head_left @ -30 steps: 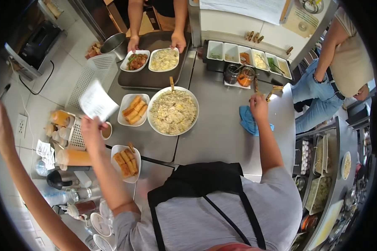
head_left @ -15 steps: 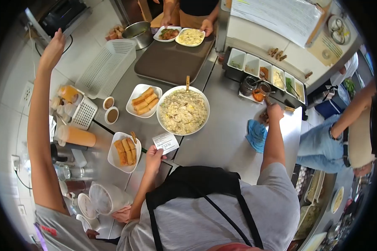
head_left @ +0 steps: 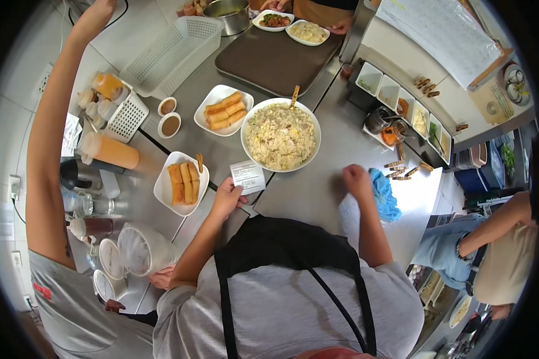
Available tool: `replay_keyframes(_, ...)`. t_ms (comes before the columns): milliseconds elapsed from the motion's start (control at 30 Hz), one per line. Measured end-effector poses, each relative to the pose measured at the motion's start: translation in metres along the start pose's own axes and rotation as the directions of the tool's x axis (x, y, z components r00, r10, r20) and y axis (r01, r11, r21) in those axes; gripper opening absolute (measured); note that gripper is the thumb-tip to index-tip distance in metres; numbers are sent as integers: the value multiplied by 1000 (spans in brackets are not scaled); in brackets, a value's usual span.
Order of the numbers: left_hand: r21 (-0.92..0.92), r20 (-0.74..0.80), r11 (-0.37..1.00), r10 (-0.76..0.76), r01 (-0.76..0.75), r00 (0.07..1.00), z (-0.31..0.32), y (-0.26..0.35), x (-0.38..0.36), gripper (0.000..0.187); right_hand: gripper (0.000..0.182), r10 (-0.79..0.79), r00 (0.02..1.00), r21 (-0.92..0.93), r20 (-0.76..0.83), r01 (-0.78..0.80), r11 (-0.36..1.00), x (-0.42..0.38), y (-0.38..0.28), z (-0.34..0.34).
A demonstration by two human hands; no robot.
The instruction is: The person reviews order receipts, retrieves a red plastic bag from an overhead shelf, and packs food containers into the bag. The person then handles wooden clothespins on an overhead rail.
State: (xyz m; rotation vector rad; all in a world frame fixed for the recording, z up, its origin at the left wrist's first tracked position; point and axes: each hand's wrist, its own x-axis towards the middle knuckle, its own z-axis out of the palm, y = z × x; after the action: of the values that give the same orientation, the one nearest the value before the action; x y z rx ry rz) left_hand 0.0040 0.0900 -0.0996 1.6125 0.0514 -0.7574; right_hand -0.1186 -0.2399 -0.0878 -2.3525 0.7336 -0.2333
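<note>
My left hand (head_left: 226, 198) pinches the edge of a small printed paper ticket (head_left: 247, 176), just below a round white bowl of fried rice (head_left: 280, 137). A wooden clothespin (head_left: 294, 97) is clipped on that bowl's rim. My right hand (head_left: 357, 180) is closed over the steel counter, left of a crumpled blue cloth (head_left: 385, 196); whatever its fingers hold is hidden. Several loose clothespins (head_left: 401, 170) lie beyond the cloth. Left of my left hand, a white dish of fried rolls (head_left: 184, 182) carries another clothespin (head_left: 199, 161). A second dish of rolls (head_left: 224, 112) stands by the bowl.
A brown tray (head_left: 275, 60) lies at the back, where another person's hands (head_left: 340, 25) touch dishes of food. Sauce cups (head_left: 170, 125), bottles and a perforated basket (head_left: 173, 57) stand left. A co-worker's arm (head_left: 51, 143) reaches up there. Topping containers (head_left: 404, 107) line the right.
My right hand has moved left from the clothespins, uncovering them. My left hand still holds the ticket near the bowl. The camera view has shifted, and the person at the back has shifted a dish.
</note>
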Motion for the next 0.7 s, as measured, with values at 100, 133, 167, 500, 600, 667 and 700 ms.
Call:
replay_keyframes(100, -8, 129, 1000, 9, -8, 992, 9, 2, -6, 16, 25, -67, 921, 280, 383, -47, 959, -27, -55, 31)
replay_keyframes(133, -50, 177, 998, -15, 24, 984, 13, 1, -7, 19, 29, -38, 901, 307, 433, -108, 946, -32, -64, 44)
replay_keyframes(167, -57, 212, 998, -18, 31, 977, 19, -1, -8, 20, 32, -8, 874, 328, 486, -174, 929, -35, -70, 56)
replay_keyframes(500, 154, 319, 987, -1, -50, 948, 66, -14, -17, 40, 31, -32, 929, 265, 370, -73, 962, -43, -52, 76)
replay_keyframes(600, 265, 293, 889, 295, -374, 909, 77, -13, -20, 53, 35, -8, 951, 168, 308, -46, 985, -45, -52, 52)
replay_keyframes(667, 448, 359, 633, 519, -631, 776, 79, -14, -14, 63, 38, 42, 950, 133, 308, -87, 987, -50, -52, 43)
replay_keyframes(700, 512, 367, 547, 559, -663, 744, 82, -11, -14, 62, 36, 56, 951, 108, 305, -93, 990, -51, -54, 40)
